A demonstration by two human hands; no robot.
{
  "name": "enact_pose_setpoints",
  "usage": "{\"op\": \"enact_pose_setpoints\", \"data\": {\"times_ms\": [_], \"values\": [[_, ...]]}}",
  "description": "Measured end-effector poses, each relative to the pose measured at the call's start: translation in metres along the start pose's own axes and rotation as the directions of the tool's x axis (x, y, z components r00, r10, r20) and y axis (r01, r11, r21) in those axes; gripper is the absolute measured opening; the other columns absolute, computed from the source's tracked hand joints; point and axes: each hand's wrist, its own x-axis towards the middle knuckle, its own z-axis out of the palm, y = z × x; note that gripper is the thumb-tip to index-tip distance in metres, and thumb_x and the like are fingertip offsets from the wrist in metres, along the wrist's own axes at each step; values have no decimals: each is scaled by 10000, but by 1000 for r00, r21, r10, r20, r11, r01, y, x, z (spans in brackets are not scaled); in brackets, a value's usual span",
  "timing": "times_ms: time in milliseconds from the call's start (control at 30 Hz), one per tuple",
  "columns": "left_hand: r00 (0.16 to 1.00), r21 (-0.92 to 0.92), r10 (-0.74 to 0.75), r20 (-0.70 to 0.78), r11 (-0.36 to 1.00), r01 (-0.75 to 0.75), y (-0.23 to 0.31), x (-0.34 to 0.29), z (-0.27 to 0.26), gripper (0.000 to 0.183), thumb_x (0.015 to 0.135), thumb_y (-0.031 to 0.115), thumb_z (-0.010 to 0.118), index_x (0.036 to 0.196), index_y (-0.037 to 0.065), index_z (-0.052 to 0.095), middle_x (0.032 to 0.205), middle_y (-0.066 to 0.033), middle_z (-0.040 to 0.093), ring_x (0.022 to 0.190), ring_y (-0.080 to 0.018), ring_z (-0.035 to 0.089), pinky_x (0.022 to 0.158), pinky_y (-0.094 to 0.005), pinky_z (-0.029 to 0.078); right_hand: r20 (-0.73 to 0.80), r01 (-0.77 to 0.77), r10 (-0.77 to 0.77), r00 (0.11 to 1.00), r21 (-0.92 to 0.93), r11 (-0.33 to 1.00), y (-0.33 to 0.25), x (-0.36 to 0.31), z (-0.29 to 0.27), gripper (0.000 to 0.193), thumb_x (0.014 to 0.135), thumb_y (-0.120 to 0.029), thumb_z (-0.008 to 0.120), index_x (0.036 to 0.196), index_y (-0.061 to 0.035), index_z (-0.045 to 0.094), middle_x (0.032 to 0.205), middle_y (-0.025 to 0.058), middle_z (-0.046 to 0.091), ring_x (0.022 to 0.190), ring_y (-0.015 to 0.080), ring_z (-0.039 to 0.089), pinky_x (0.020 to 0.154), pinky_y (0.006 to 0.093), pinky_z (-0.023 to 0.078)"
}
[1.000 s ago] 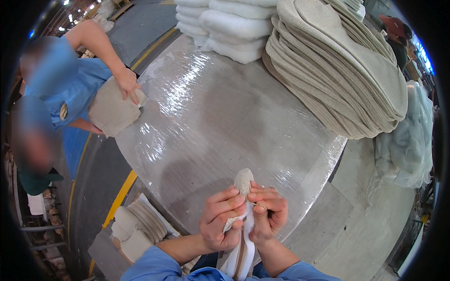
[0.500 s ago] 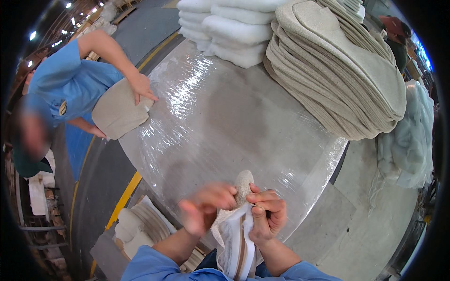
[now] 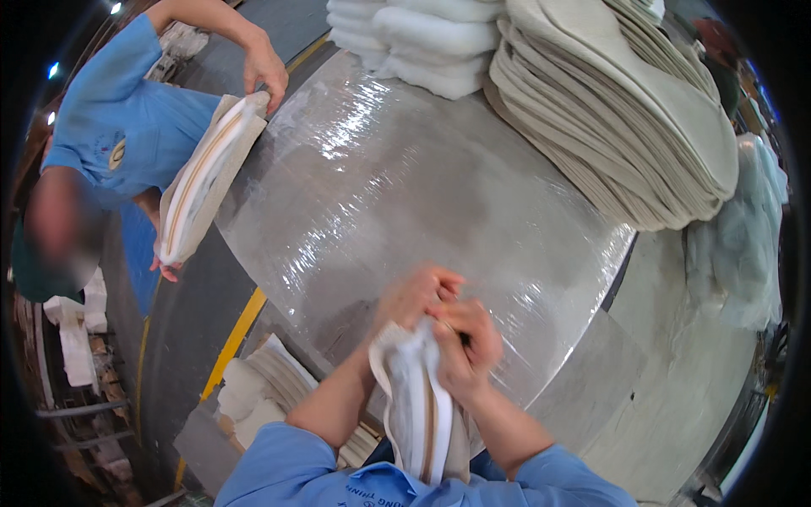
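Your right hand grasps the far end of the long beige-fabric, white-padded piece, near centre, axis running toward you; left hand just beside, blurred, can't tell its grip.

A factory workshop: a film-wrapped worktop, beige fabric stack far right, white padding beside it, yellow floor line left.

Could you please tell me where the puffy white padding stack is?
In the head view, that padding stack is at top centre on the plastic-wrapped grey table, just left of the large beige fabric stack.
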Motion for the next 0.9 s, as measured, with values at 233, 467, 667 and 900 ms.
{"op": "enact_pose_setpoints", "data": {"times_ms": [233, 467, 667, 900], "values": [[943, -314, -183, -279, 945, 91, -23, 14, -73, 231, 975, 318, 631, 905, 99, 653, 748, -93, 652, 763, -228, 662, 742, -380, 555, 76, -439, 433, 898, 151, 885, -17, -12, -28, 381, 1070, -275, 608, 1365, -36, 643, 1356, 97, 666, 1298, 200, 564, 1110, 356, 407], [882, -508, -114, -457, 848, -153, -41, -39, -130, 297, 1046, 363, 535, 839, 152, 560, 822, -56, 616, 784, -184, 635, 731, -384, 550, -6, -807, 821, 570, 181, 562, -99, -162, -148, 659, 1126, -535, 316, 1356, -7, 636, 1415, 88, 623, 1321, 201, 533, 1125, 373, 393], [778, -427, -212, -592, 901, -79, -27, -136, -82, 466, 1103, 540, 409, 996, 121, 581, 997, -49, 627, 933, -210, 666, 873, -409, 563, -405, -376, 575, 711, 473, 797, -68, -112, -164, 718, 1107, -616, 256, 1240, -33, 654, 1249, 87, 664, 1243, 219, 549, 1130, 370, 369], [1000, 70, -27, 8, 997, 26, -31, -291, 57, 359, 1040, 124, 573, 1378, 8, 532, 1328, -120, 552, 1183, -184, 537, 1057, -337, 425, -504, -418, 467, 727, 215, 883, -30, -3, -212, 776, 1075, -689, 268, 1073, -60, 723, 984, 58, 685, 968, 194, 626, 931, 352, 493]]}}
